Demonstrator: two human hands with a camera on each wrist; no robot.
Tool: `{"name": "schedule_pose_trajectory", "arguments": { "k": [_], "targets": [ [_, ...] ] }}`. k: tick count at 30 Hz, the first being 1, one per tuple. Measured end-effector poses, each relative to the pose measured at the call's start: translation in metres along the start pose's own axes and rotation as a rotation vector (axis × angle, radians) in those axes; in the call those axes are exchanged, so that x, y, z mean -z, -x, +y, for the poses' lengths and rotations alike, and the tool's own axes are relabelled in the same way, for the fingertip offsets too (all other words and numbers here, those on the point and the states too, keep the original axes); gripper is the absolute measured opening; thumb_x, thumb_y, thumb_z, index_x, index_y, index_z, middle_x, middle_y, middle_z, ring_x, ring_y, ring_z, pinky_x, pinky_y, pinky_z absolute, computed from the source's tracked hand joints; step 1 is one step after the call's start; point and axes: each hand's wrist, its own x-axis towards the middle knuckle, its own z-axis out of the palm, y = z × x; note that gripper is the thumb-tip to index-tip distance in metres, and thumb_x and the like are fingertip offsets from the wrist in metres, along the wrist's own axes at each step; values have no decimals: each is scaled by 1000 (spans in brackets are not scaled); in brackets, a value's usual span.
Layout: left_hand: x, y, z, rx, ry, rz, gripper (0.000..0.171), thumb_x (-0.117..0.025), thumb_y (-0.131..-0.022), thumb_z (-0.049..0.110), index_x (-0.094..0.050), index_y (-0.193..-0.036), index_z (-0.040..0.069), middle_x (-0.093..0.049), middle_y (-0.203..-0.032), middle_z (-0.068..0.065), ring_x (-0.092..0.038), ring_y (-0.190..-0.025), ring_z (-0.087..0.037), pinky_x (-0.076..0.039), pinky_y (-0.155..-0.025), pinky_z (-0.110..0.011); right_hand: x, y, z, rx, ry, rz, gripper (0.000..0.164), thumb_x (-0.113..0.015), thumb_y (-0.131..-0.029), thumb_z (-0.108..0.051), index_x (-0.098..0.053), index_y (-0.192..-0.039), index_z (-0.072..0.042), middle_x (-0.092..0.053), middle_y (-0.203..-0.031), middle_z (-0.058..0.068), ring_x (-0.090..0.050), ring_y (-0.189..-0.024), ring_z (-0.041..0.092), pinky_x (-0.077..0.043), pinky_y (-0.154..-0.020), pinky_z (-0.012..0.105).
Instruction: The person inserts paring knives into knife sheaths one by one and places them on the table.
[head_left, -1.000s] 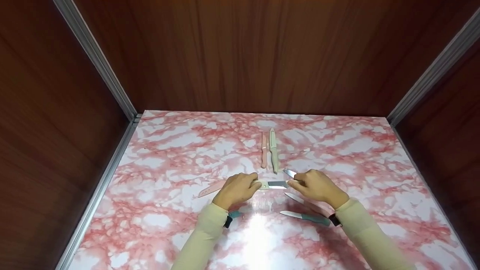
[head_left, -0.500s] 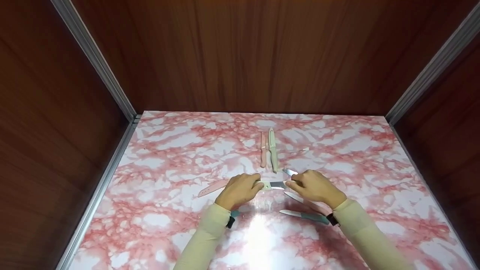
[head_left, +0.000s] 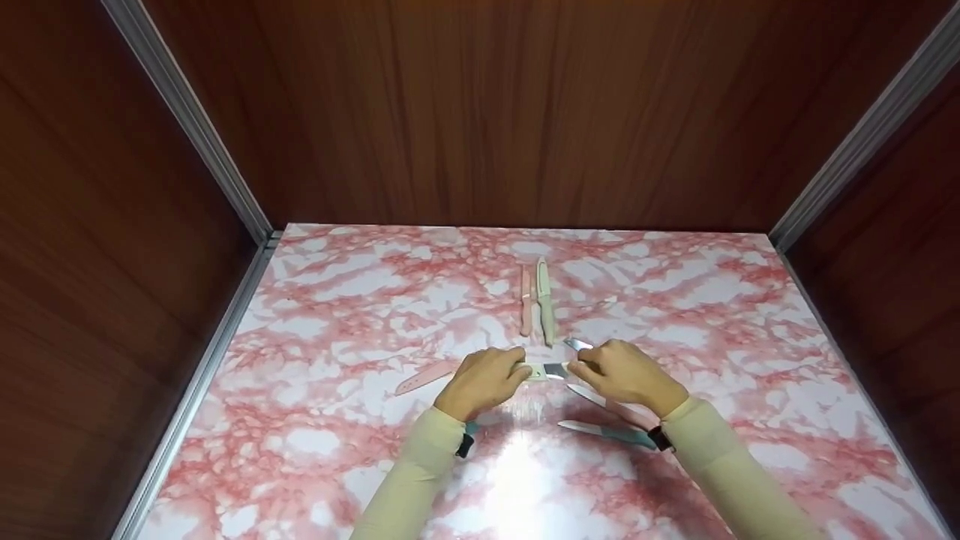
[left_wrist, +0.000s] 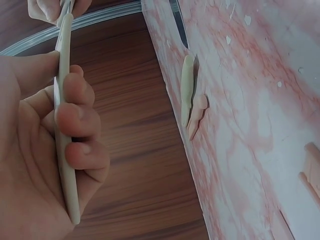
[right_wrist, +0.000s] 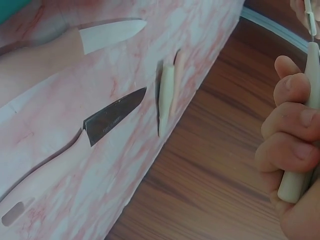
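My left hand (head_left: 480, 381) grips a cream blade sheath (left_wrist: 65, 130), its fingers curled round it. In my right hand (head_left: 628, 375) is the cream handle (right_wrist: 294, 186) of a knife, held level and pointing left. The knife's blade (head_left: 555, 370) runs into the sheath's mouth, and only a short stretch of bare metal shows between the two hands. Most of the sheath is hidden by the left hand in the head view. Just beyond the right hand lies another bare knife (right_wrist: 117, 115) with a pale pink handle, mostly covered in the head view.
A cream sheathed knife (head_left: 546, 304) and a pink one (head_left: 526, 304) lie side by side farther back. Near the right wrist are a bare pink-handled knife (head_left: 592, 397) and a teal-handled knife (head_left: 624, 434). A pink sheath (head_left: 420, 378) and a partly hidden teal piece (head_left: 471, 427) lie leftward.
Both hands have come slightly closer together. Less of the blade shows between them as it has slid deeper into the sheath. The knives on the table have not moved.
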Motion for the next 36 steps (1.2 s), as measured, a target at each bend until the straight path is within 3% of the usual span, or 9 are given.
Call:
{"name": "schedule_pose_trajectory", "arguments": {
  "k": [11,27,36],
  "targets": [
    [0,-2,3,-8,-5,22,29,-48,-98,34,-44,-75,17,-34,-59,8,-36,-53,-8,-32,-54,-26,2,-6,-4,14,13,12,40,-53,-96,-28,-41,-59,-21,-26,-51,-14,-27,-43,0,-29,-45,22],
    [1,-5,5,-19,-12,25,30,-45,-100,34,-42,-75,17,-32,-58,7,-32,-51,-8,-29,-51,-25,1,-11,-6,16,12,17,33,-51,-97,-32,-57,-68,-18,-34,-50,-13,-31,-42,1,-35,-48,24],
    [1,-6,7,-57,-55,57,31,-45,-99,31,-40,-73,16,-31,-58,7,-32,-52,-8,-29,-51,-25,-2,-15,-7,33,34,28,39,-52,-97,-31,-41,-61,-21,-27,-51,-13,-27,-44,2,-30,-46,24]
  ]
}}
